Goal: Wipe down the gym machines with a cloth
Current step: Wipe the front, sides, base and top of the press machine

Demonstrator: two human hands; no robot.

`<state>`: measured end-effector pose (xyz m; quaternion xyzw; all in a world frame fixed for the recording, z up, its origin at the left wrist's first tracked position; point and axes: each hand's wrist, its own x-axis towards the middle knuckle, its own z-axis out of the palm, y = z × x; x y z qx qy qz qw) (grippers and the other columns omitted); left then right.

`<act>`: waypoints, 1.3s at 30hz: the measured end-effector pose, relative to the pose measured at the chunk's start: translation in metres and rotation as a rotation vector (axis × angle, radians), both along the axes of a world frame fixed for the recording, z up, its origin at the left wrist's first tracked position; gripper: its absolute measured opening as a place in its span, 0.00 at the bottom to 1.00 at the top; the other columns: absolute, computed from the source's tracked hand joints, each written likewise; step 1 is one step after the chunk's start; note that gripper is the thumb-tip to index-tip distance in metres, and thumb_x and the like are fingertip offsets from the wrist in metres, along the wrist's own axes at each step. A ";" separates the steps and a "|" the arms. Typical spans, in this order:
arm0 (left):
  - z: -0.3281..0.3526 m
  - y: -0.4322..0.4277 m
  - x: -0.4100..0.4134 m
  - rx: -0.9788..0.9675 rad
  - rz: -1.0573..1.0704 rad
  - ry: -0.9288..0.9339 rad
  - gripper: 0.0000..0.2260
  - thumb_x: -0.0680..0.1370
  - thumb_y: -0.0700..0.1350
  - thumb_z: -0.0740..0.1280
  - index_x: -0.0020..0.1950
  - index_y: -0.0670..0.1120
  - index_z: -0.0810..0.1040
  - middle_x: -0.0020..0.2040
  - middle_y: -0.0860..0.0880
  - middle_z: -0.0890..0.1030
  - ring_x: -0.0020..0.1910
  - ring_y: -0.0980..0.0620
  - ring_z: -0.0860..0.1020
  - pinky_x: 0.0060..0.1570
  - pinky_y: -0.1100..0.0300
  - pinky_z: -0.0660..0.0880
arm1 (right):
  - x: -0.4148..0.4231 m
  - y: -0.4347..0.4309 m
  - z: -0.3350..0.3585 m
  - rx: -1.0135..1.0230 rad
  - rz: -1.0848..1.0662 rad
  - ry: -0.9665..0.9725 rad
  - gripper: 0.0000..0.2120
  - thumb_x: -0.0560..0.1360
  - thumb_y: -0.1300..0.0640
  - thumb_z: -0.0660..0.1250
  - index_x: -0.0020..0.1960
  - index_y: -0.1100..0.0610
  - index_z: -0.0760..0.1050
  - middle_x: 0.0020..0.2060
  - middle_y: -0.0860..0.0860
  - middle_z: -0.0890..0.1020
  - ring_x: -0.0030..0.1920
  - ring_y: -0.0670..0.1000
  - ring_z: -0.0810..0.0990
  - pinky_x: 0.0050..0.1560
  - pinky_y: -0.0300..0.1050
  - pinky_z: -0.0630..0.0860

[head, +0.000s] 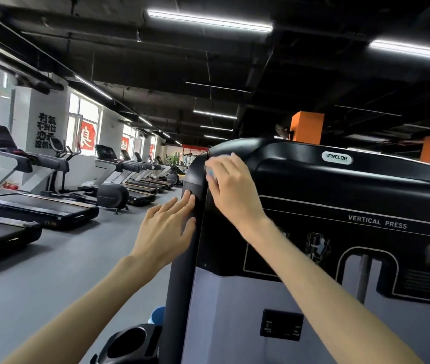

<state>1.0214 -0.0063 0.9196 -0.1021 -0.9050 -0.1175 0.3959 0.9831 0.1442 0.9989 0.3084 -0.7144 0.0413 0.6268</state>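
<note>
Treadmills [37,208] stand left of the press machine [340,185], where your right hand [232,185] clutches a mostly hidden cloth [210,172], left hand [166,227] resting flat.

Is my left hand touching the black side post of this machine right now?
Touching. In the head view the left hand lays straight fingers flat against the black side post.
</note>
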 end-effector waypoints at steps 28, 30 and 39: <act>0.007 0.009 0.015 0.070 -0.095 -0.098 0.33 0.73 0.53 0.48 0.79 0.47 0.58 0.80 0.51 0.55 0.77 0.52 0.58 0.72 0.59 0.55 | -0.003 -0.017 0.024 0.124 -0.220 -0.187 0.10 0.77 0.61 0.67 0.58 0.61 0.79 0.52 0.55 0.82 0.57 0.56 0.79 0.67 0.48 0.65; 0.006 0.009 0.015 0.088 -0.108 -0.111 0.34 0.73 0.54 0.48 0.80 0.48 0.57 0.80 0.53 0.54 0.77 0.52 0.57 0.73 0.58 0.55 | -0.002 -0.026 0.045 0.078 -0.261 -0.309 0.13 0.82 0.56 0.60 0.62 0.59 0.76 0.56 0.54 0.80 0.60 0.55 0.76 0.62 0.46 0.67; -0.003 0.010 0.011 0.137 -0.118 -0.100 0.26 0.83 0.50 0.52 0.81 0.53 0.50 0.80 0.56 0.50 0.78 0.54 0.56 0.73 0.56 0.56 | 0.014 0.008 -0.071 0.190 -0.185 0.087 0.19 0.77 0.64 0.55 0.64 0.61 0.77 0.60 0.55 0.80 0.64 0.54 0.76 0.72 0.52 0.66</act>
